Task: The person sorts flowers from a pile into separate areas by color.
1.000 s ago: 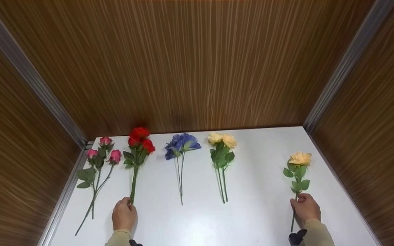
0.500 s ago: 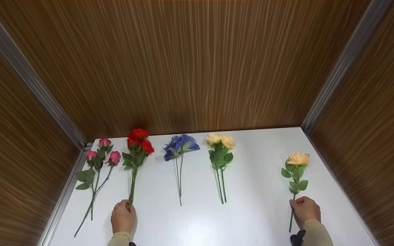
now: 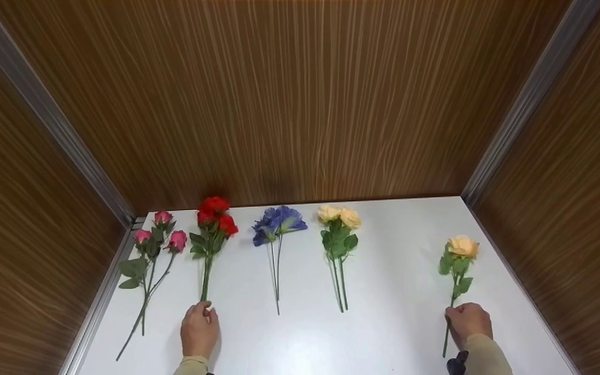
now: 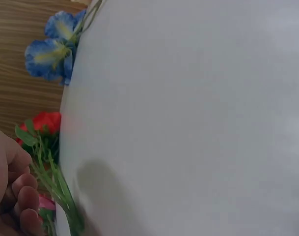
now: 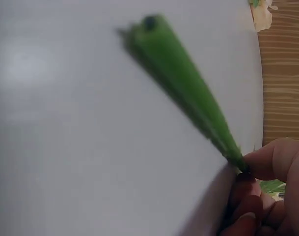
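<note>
My right hand (image 3: 470, 320) pinches the lower stem of a single pale-yellow rose (image 3: 463, 246) between thumb and fingers. In the right wrist view, its green stem (image 5: 181, 83) runs out past the fingertips to the cut end. At the stem ends of the red flowers (image 3: 216, 213), my left hand (image 3: 199, 329) lies with loosely bent fingers. The left wrist view shows those green stems (image 4: 61, 189) running past the fingertips, not enclosed by them.
Pink roses (image 3: 177, 240) lie at the far left of the white table (image 3: 383, 291). Blue flowers (image 3: 280, 220) and a pair of yellow roses (image 3: 350, 219) lie along the middle. Wood-patterned panels (image 3: 300, 104) stand behind and at both sides.
My left hand has let go of the red flowers' stems and shifted slightly right. The single yellow rose has turned in my right hand, its bloom and leaves now facing differently.
</note>
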The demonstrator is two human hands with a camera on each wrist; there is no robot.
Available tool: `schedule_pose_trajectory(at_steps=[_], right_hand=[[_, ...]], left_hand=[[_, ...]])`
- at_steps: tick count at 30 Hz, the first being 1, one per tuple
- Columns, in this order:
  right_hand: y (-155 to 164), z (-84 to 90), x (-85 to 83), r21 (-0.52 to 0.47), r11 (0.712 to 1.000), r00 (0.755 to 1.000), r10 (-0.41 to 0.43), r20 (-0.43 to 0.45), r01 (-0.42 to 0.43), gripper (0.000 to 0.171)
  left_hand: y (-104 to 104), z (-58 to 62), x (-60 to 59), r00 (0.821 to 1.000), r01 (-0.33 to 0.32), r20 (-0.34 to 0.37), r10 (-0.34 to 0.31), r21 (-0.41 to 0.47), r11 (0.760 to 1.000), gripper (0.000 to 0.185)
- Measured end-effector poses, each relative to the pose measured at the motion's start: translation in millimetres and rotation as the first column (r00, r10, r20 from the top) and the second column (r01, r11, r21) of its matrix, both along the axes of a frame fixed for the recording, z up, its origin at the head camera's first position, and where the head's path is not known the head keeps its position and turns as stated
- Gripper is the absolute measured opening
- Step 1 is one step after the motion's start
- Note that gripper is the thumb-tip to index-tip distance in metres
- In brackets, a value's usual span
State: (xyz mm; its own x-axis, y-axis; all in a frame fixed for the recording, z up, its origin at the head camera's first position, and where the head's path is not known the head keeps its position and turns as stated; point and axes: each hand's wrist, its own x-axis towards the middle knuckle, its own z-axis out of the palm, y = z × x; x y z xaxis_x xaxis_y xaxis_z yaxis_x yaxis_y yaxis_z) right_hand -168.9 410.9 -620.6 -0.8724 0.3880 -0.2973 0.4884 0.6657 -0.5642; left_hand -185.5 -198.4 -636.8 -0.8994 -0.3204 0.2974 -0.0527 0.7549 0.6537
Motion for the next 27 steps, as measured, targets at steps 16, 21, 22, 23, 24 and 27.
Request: schedule_pose_trajectory(at_steps=[16,21,22,23,24,27], right_hand=[[-37,6.1,-16.1,-0.610,0.782,0.974,-0.215,-0.064,0.132,0.047],[-80,21.4,-36.6,-0.643,0.765,0.956,-0.198,-0.215,0.014,0.042],[-90,23.7,-41.6,-0.635,0.773,0.952,-0.189,-0.242,-0.008,0.040],[-100,25.4,-47.1,-0.628,0.777,0.947,-0.182,-0.265,-0.026,0.037],[-110,27.2,-52.4,-0.619,0.784,0.944,-0.172,-0.283,-0.043,0.034],[-139,30.3,-69.7,-0.586,0.804,0.933,-0.133,-0.334,-0.095,0.025]], left_hand=[[106,35.0,-9.4,0.944,0.310,-0.147,-0.297,0.075,0.948,0.009],[160,36.8,-10.3,0.890,0.456,-0.119,-0.441,0.169,0.874,0.006],[171,36.7,-9.9,0.876,0.483,-0.102,-0.472,0.197,0.853,0.006],[182,36.5,-9.4,0.861,0.507,-0.081,-0.502,0.226,0.832,0.006],[193,35.9,-9.2,0.846,0.525,-0.053,-0.531,0.258,0.811,0.007],[219,31.8,-10.1,0.801,0.563,0.017,-0.598,0.318,0.763,0.009]])
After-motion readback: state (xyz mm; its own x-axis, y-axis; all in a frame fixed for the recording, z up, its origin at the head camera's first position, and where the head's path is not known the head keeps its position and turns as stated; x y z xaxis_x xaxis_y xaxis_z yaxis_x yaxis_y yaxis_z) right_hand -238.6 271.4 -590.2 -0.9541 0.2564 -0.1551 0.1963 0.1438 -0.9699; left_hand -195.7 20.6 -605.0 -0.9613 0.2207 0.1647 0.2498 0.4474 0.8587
